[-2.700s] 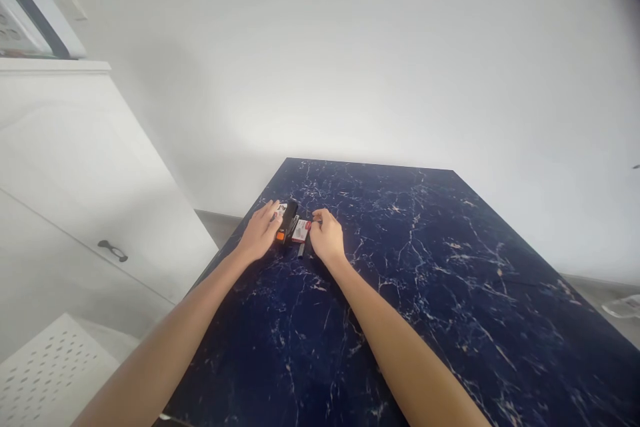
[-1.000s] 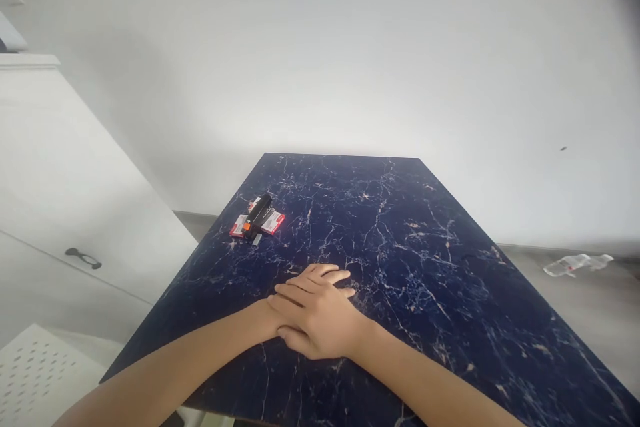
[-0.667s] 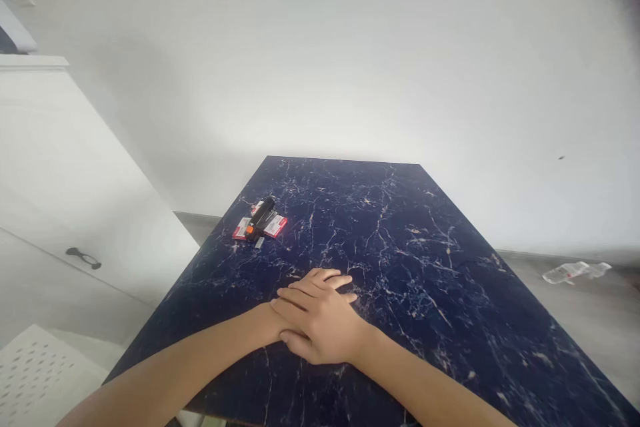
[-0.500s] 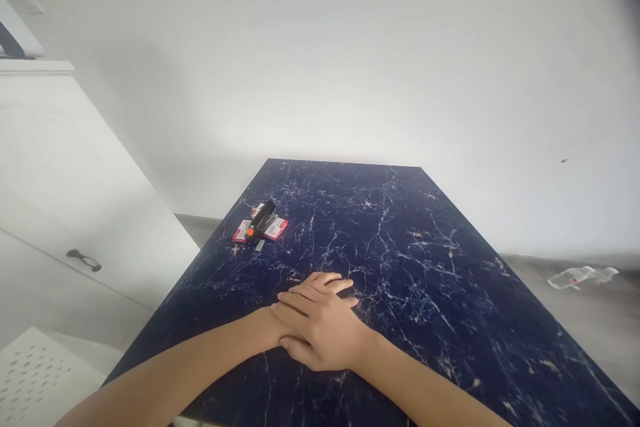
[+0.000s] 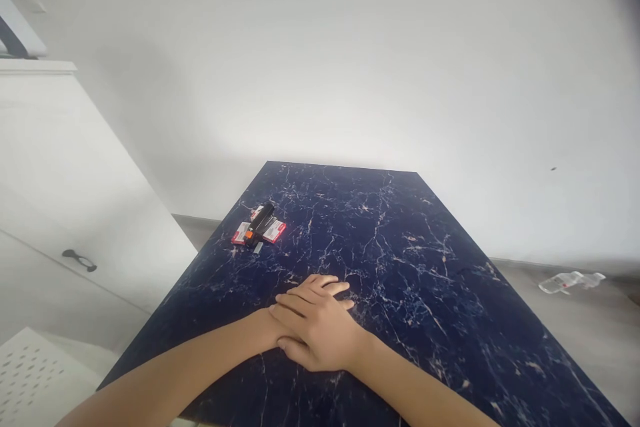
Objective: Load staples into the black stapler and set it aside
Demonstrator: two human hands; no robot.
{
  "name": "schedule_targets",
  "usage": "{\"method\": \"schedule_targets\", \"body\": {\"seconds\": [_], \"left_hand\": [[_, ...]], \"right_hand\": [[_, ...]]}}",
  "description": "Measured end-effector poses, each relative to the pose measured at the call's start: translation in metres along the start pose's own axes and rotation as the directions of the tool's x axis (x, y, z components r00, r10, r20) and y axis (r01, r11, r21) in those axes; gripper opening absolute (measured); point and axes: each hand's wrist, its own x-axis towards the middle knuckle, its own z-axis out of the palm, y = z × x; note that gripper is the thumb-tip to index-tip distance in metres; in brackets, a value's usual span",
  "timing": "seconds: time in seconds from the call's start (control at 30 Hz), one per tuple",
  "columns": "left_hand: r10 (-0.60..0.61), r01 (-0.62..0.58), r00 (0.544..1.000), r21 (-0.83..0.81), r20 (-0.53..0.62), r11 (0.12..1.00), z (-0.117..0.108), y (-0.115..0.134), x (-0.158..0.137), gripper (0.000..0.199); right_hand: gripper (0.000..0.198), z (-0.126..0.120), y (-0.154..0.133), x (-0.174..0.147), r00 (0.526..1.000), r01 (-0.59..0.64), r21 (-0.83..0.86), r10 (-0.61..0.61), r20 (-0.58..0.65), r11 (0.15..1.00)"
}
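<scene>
My left hand (image 5: 320, 282) lies on the dark blue marbled tabletop (image 5: 360, 213), its fingers stretched out to the right and spread. Across its back rests my right hand (image 5: 320, 333), fingers extended flat and thumb apart, covering much of the left. Neither holds any object. Beyond them, toward the left edge, sits a long black tool (image 5: 263, 219) with an orange part; its exact kind is too small to make out. Small red-and-white boxes (image 5: 274, 231) lie around and partly under it. A short silvery strip (image 5: 258, 248) is at its near end.
A white cabinet (image 5: 90, 167) with a dark handle (image 5: 79, 260) stands left of the table. A white perforated surface (image 5: 30, 373) shows at lower left. Behind the table rises a pale wall (image 5: 350, 67). On the floor at right lies a clear plastic bottle (image 5: 570, 281).
The view has shifted very slightly. Both hands keep the same pose, right over left, and the things on the table have not moved.
</scene>
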Motion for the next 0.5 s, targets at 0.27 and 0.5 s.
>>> {"method": "schedule_targets", "body": {"seconds": [0.27,0.5], "left_hand": [[0.074,-0.061,0.988,-0.101,0.136,0.993,-0.018,0.001,0.0,0.059],[0.124,-0.116,0.991,0.157,-0.041,0.981,-0.004,0.001,0.003,0.048]], "right_hand": [[0.047,0.001,0.0,0.0,1.0,0.002,0.004,-0.002,0.004,1.0],[0.048,-0.001,-0.001,-0.001,1.0,0.005,0.005,-0.005,0.012,1.0]]}}
